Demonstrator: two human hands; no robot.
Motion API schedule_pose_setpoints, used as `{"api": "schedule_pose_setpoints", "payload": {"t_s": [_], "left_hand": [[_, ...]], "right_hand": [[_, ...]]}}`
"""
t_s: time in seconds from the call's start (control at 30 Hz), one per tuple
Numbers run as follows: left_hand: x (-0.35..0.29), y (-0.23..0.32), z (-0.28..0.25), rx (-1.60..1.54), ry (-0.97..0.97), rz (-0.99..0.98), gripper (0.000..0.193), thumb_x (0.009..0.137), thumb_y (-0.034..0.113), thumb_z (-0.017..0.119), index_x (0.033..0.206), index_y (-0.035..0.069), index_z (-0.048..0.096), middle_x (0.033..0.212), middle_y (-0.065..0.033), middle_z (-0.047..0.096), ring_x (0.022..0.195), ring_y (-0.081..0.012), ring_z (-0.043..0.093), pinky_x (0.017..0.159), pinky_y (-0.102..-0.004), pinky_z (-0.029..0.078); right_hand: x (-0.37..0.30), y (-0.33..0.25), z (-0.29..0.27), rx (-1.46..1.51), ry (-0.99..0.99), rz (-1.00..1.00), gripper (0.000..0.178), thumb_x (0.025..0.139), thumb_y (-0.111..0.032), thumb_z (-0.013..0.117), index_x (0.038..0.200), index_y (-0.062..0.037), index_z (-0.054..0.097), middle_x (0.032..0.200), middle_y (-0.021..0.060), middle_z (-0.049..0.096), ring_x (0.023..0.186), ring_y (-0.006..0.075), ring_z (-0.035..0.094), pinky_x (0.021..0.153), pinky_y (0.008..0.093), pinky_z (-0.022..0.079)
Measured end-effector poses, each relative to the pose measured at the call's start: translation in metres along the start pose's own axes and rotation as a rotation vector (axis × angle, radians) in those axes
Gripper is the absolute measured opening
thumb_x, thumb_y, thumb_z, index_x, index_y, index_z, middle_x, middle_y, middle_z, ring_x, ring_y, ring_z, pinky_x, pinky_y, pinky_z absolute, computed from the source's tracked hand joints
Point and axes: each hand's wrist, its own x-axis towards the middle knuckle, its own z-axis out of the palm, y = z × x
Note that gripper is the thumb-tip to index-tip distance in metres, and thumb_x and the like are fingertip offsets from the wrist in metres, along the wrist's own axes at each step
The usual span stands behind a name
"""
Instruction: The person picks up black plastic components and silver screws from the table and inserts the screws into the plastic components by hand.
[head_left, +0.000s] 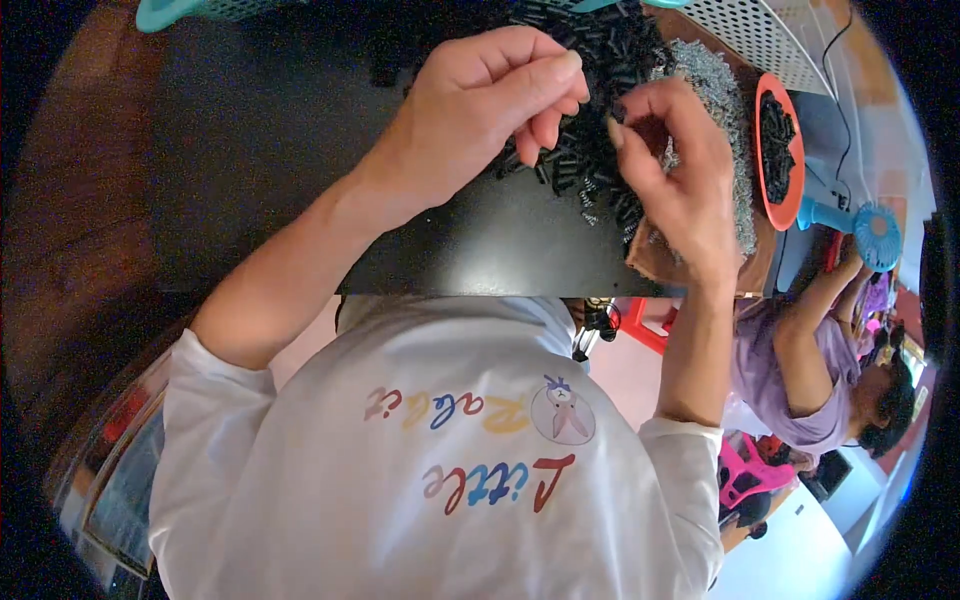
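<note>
Above the dark table (270, 190), my left hand (490, 100) has its thumb and forefinger pressed together; whatever they pinch, if anything, I cannot make out. My right hand (685, 165) is closed too, with a small black plastic piece (618, 112) at its thumb and fingertip. Beneath and between both hands spreads a heap of short black tubes (570, 165). A pile of small silvery springs (705, 70) lies behind and right of my right hand, on a brown cardboard-like sheet (655, 265). A few loose springs (588, 205) lie among the tubes.
At the right, an orange bowl (796, 205) holds black pieces. Beyond it are a light blue fan (877, 237) and a white perforated basket (745, 35). A teal basket (165, 12) stands at the far left. Another person in a purple top (790, 370) sits at right.
</note>
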Motion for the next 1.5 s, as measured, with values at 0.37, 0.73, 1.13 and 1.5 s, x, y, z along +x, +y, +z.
{"api": "schedule_pose_setpoints", "payload": {"t_s": [0.37,0.73,1.13,1.5], "left_hand": [[-0.005,0.008,0.012,0.253,-0.096,-0.119,0.020,0.092,0.023,0.059,0.089,0.004,0.062,0.067,0.0013,0.056,0.053,-0.0049,0.050,0.045,-0.0187,0.040],[-0.007,0.013,0.012,0.113,-0.155,-0.112,0.024,0.095,0.027,0.054,0.089,0.005,0.060,0.060,0.0008,0.053,0.046,-0.0054,0.046,0.042,-0.0195,0.036],[-0.008,0.007,0.014,0.018,-0.238,-0.227,0.030,0.098,0.032,0.046,0.086,0.006,0.055,0.057,0.0018,0.048,0.043,-0.0045,0.039,0.038,-0.0200,0.030],[-0.005,0.005,0.007,-0.008,-0.238,-0.182,0.019,0.094,0.020,0.050,0.096,0.003,0.058,0.068,-0.0020,0.057,0.049,-0.0059,0.047,0.040,-0.0197,0.034]], "right_hand": [[-0.012,-0.019,0.001,0.085,0.097,-0.074,0.019,0.072,0.002,0.066,0.088,-0.0012,0.056,0.079,0.0132,0.056,0.068,0.0298,0.057,0.059,0.0358,0.048],[-0.009,-0.029,0.001,0.041,0.125,-0.142,0.020,0.073,-0.001,0.070,0.088,-0.0001,0.058,0.080,0.0127,0.058,0.068,0.0297,0.058,0.058,0.0362,0.049],[-0.015,-0.031,0.003,0.140,0.210,-0.153,0.016,0.074,0.001,0.070,0.086,0.0010,0.060,0.080,0.0133,0.061,0.068,0.0272,0.060,0.058,0.0340,0.049],[-0.034,0.020,-0.039,-0.025,0.286,0.287,0.008,0.083,-0.004,0.062,0.089,0.0012,0.061,0.081,0.0107,0.062,0.072,0.0230,0.060,0.068,0.0298,0.048]]}}
